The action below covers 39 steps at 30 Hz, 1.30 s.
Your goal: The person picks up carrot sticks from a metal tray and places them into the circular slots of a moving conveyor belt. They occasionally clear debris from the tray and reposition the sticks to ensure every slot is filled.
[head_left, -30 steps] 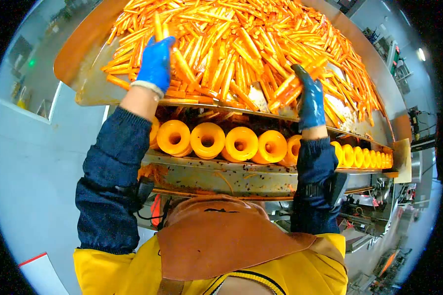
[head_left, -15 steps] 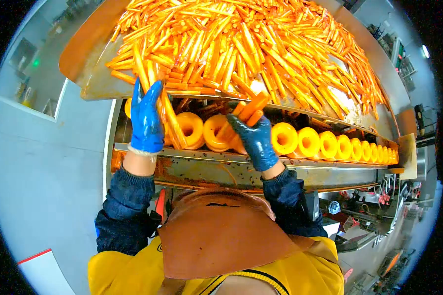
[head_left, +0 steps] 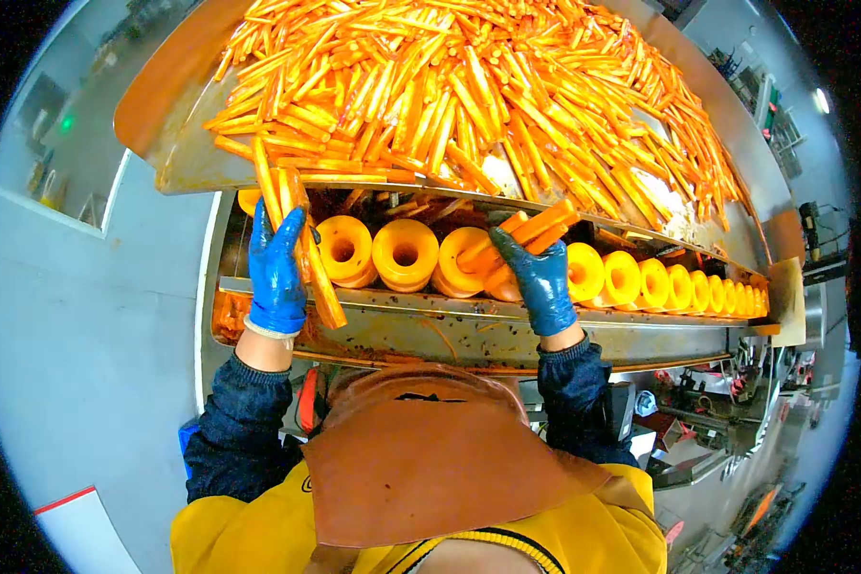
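Note:
My left hand [head_left: 278, 277], in a wet blue glove, is closed around a few long orange sticks [head_left: 327, 298] that slant down past its thumb. It hovers at the left end of a row of yellow ring-shaped pieces [head_left: 405, 254] with dark centre holes. More orange sticks [head_left: 548, 222] are gripped in my right hand [head_left: 543, 287], gloved in darker blue, between thumb and fingers. This hand is over the middle of the row and hides part of it. Beyond both hands lies a heap of glossy orange sticks [head_left: 440, 105]. Their exact kind I cannot tell.
The heap rests on a sloping metal tray [head_left: 189, 158] with a raised side. A metal ledge [head_left: 545, 337] with dark crumbs runs along the near side of the row. An upright pale board [head_left: 789, 301] stands at its right end. Other equipment is at far right.
Both hands have come nearer with their sticks. My right hand has also shifted right along the row, and my left hand has dropped away from the heap's edge.

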### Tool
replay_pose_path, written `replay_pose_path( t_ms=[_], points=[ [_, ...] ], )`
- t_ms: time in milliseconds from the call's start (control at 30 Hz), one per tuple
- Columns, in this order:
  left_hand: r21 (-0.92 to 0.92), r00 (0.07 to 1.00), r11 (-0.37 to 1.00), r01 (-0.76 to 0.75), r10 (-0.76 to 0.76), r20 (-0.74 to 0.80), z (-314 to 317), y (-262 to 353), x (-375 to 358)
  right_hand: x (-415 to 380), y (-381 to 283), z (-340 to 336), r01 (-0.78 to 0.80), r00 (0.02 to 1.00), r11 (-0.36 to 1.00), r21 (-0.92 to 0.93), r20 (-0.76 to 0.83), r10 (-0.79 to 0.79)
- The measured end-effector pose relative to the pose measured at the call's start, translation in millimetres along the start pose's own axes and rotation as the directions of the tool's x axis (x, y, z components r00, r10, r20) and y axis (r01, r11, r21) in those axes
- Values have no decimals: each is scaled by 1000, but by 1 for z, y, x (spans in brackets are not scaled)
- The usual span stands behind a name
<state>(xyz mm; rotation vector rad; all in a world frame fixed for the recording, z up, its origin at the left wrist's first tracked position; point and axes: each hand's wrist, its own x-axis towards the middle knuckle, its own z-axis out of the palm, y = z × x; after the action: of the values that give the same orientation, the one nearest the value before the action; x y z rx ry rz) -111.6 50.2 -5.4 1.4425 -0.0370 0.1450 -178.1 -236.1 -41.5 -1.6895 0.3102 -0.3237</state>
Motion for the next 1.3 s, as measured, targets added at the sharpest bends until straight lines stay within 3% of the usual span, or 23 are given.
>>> replay_pose_path(
  t_ms=[33,67,100,133,167,233,300,333,400,467,533,567,600,700,800,833,867,933,1000,1100,1200,1233,1300],
  points=[
    [106,994,988,-111,111,1,2,0,-3,-1,-7,2,-2,1000,1000,30,-25,3],
    [107,994,988,-111,111,2,0,-2,-1,-2,-10,2,-5,999,998,60,-50,8],
    [43,1000,999,-8,9,-18,-2,-6,1,0,-1,0,71,997,994,-84,21,-69],
    [-23,995,995,93,-93,-29,-3,-7,2,4,5,-3,44,995,963,-265,94,-20],
    [-22,995,995,93,-93,-25,-3,-7,-1,6,10,-5,69,995,963,-262,93,-46],
    [143,992,983,-112,103,68,-2,-1,-8,5,3,-5,96,993,961,-260,90,-75],
    [73,998,996,-58,56,30,0,1,-8,4,1,-5,124,984,952,-278,-90,-154],
    [4,1000,1000,-4,4,-8,0,2,-9,6,6,-11,0,991,886,-464,-118,-62],
    [-104,995,990,94,-95,-9,-10,-8,-4,1,1,-20,-7,973,877,-481,-205,-105],
    [-106,984,980,167,-172,-39,-12,-12,-3,1,13,-37,65,961,923,-379,-226,-160],
    [-120,980,974,190,-195,-33,-13,-15,-4,-9,-10,-43,13,957,909,-417,-258,-133],
    [-111,983,978,178,-181,-17,-11,-14,-5,-5,15,-53,137,926,915,-378,-279,-254],
    [-103,986,981,164,-165,-2,-10,-13,-7,-7,14,-55,136,926,914,-381,-279,-254],
    [-14,992,992,124,-124,9,-3,-10,-10,-13,10,-62,29,983,964,-263,-166,-75],
    [-29,995,996,90,-91,-30,12,-5,-16,-12,16,-64,9,990,968,-253,-132,-43],
    [-42,994,995,93,-95,-47,16,-6,-16,-11,17,-65,57,991,922,-382,-94,-100],
    [-41,995,995,89,-90,-42,21,-3,-18,-9,17,-64,58,990,923,-380,-99,-103],
    [-50,992,994,95,-99,-77,28,5,-21,-6,14,-60,114,982,992,-56,-144,-121],
    [13,997,1000,18,-17,-70,22,-5,-19,-8,8,-69,58,989,997,-43,-135,-63],
    [-48,992,992,118,-120,-40,12,-13,-16,-13,10,-89,21,945,997,-70,-323,-43],
    [-107,981,975,193,-193,15,12,-4,-18,-27,-12,-101,199,840,930,-307,-435,-324],
    [-109,981,975,196,-196,10,16,0,-20,-27,-19,-102,247,842,960,-134,-461,-281],
    [-117,981,974,192,-192,10,21,-2,-21,-30,-35,-95,257,834,959,-121,-474,-283]
  ],
)
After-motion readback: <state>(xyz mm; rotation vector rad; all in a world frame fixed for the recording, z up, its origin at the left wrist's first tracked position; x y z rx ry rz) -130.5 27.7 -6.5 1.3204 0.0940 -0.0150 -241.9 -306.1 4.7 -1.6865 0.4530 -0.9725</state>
